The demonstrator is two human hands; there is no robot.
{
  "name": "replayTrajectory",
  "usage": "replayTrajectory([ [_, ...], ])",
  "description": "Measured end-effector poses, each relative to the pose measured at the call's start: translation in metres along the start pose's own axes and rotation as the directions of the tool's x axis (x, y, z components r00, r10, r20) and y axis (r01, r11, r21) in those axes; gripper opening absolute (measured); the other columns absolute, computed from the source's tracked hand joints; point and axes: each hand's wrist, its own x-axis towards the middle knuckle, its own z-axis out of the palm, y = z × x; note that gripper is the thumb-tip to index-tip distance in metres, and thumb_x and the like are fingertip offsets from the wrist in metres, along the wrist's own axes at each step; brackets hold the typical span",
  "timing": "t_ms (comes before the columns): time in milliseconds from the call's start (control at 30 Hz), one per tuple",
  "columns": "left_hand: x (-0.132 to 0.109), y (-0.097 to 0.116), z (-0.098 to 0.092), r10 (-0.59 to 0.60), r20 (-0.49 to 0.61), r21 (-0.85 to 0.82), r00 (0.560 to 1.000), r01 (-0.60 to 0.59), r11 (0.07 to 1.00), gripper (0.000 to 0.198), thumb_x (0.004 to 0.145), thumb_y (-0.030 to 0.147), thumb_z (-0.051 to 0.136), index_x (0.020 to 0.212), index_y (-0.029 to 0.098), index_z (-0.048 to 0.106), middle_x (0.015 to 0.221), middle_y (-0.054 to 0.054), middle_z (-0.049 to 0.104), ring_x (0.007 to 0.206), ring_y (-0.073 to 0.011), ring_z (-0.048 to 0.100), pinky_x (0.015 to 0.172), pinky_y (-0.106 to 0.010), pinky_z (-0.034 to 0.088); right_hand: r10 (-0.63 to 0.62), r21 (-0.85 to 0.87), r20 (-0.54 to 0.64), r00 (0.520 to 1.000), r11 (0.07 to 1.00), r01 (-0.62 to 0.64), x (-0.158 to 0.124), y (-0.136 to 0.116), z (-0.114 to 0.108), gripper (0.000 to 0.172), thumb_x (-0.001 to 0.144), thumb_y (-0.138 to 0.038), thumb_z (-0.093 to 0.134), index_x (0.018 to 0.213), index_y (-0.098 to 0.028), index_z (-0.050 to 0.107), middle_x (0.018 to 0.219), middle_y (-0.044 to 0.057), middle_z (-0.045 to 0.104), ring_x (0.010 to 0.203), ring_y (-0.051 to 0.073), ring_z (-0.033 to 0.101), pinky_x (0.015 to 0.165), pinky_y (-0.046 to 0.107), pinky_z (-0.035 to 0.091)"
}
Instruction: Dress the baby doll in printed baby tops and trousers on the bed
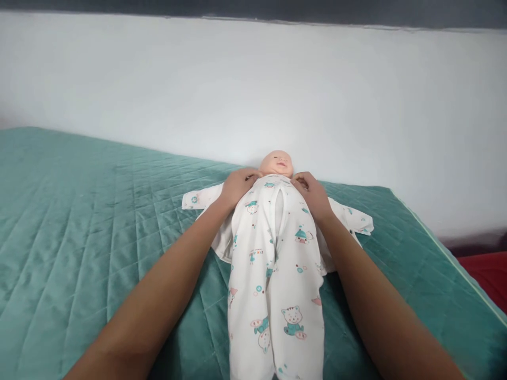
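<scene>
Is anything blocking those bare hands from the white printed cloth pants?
Nothing visible: the left hand and right hand both touch the pants near their top, just below the smooth pink doll head.

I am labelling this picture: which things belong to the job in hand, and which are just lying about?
In the job:
doll
trousers, over the doll, left hand and right hand at their top
shirt, sleeves spread, partly under the trousers

Just there:
red thing, right edge, unclear
green quilt, underneath
wall

Bare tapering forearms [170, 279], uncovered left hand [238, 186], uncovered right hand [315, 194], fingers [252, 173] seemingly bare
</scene>
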Motion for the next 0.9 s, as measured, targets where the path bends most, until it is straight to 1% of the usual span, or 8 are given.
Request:
replayTrajectory([
  [200, -0.014, -0.002, -0.004, 0.151, 0.011, 0.063, 0.988, -0.151, 0.986, 0.035, 0.089, 0.018, 0.046, 0.1, 0.024, 0.079, 0.112, -0.003, 0.076, 0.107, -0.0224, 0.066, 0.096, -0.035, 0.047, -0.129, 0.056, 0.059, 0.99, 0.99, 0.126, -0.018, -0.003, -0.006, 0.031, 0.094, -0.037, 0.048, 0.111, -0.032, 0.074, 0.125, 0.0, 0.071, 0.12, 0.028, 0.062, 0.106, 0.047, 0.043],
  [367, -0.035, -0.006, -0.006, 0.197, -0.079, 0.047, 0.977, -0.194, 0.98, 0.033, 0.094, 0.023, 0.046, 0.107, 0.024, 0.076, 0.117, -0.003, 0.074, 0.113, -0.0208, 0.064, 0.103, -0.036, 0.047, -0.092, 0.147, 0.001, 0.996, 0.985, 0.091, -0.045, -0.006, -0.011, 0.035, 0.094, -0.037, 0.049, 0.119, -0.034, 0.072, 0.132, -0.003, 0.068, 0.126, 0.027, 0.059, 0.114, 0.049, 0.039],
  [433, -0.047, -0.011, -0.007, 0.222, -0.11, 0.103, 0.969, -0.212, 0.972, 0.031, 0.094, 0.024, 0.049, 0.111, 0.022, 0.075, 0.123, -0.006, 0.071, 0.117, -0.0215, 0.061, 0.108, -0.038, 0.045, -0.05, 0.196, -0.044, 0.998, 0.979, 0.058, -0.061, -0.009, -0.012, 0.035, 0.095, -0.039, 0.05, 0.122, -0.031, 0.071, 0.135, -0.001, 0.066, 0.131, 0.026, 0.056, 0.117, 0.048, 0.036],
  [567, -0.074, -0.024, -0.008, 0.257, -0.07, 0.339, 0.964, -0.219, 0.915, 0.037, 0.093, 0.021, 0.052, 0.128, 0.022, 0.067, 0.145, -0.008, 0.058, 0.136, -0.0274, 0.046, 0.116, -0.048, 0.036, 0.023, 0.261, -0.093, 0.995, 0.965, 0.002, -0.095, -0.025, -0.014, 0.038, 0.095, -0.043, 0.052, 0.125, -0.027, 0.07, 0.136, 0.003, 0.066, 0.131, 0.025, 0.056, 0.118, 0.048, 0.037],
  [667, -0.098, -0.027, -0.009, 0.271, -0.073, 0.397, 0.96, -0.221, 0.891, 0.04, 0.093, 0.018, 0.049, 0.131, 0.019, 0.063, 0.151, -0.01, 0.049, 0.145, -0.0288, 0.033, 0.119, -0.049, 0.033, -0.01, 0.258, -0.16, 0.987, 0.965, 0.051, -0.113, -0.043, -0.016, 0.038, 0.095, -0.041, 0.052, 0.127, -0.026, 0.067, 0.139, 0.004, 0.063, 0.133, 0.025, 0.054, 0.118, 0.048, 0.038],
  [733, -0.114, -0.021, -0.011, 0.274, -0.126, 0.38, 0.953, -0.209, 0.901, 0.041, 0.093, 0.015, 0.044, 0.129, 0.018, 0.063, 0.148, -0.011, 0.051, 0.144, -0.0277, 0.034, 0.119, -0.048, 0.033, -0.091, 0.232, -0.181, 0.979, 0.964, 0.132, -0.12, -0.055, -0.016, 0.035, 0.094, -0.038, 0.054, 0.124, -0.027, 0.067, 0.142, 0.004, 0.061, 0.135, 0.024, 0.052, 0.119, 0.047, 0.036],
  [800, -0.131, -0.008, -0.013, 0.246, -0.218, 0.319, 0.944, -0.17, 0.933, 0.038, 0.094, 0.015, 0.042, 0.124, 0.019, 0.064, 0.137, -0.011, 0.057, 0.135, -0.0258, 0.043, 0.116, -0.047, 0.037, -0.175, 0.18, -0.149, 0.973, 0.963, 0.201, -0.122, -0.065, -0.015, 0.028, 0.093, -0.036, 0.057, 0.117, -0.028, 0.069, 0.145, 0.004, 0.057, 0.139, 0.024, 0.048, 0.121, 0.048, 0.033],
  [900, -0.159, 0.017, -0.014, 0.104, -0.348, 0.119, 0.932, -0.066, 0.991, 0.022, 0.096, 0.028, 0.046, 0.107, 0.021, 0.064, 0.113, -0.008, 0.064, 0.111, -0.0217, 0.057, 0.098, -0.039, 0.048, -0.227, 0.064, -0.046, 0.973, 0.971, 0.23, -0.119, -0.075, -0.008, 0.02, 0.09, -0.034, 0.061, 0.106, -0.026, 0.07, 0.151, 0.006, 0.051, 0.145, 0.026, 0.04, 0.122, 0.052, 0.028],
])
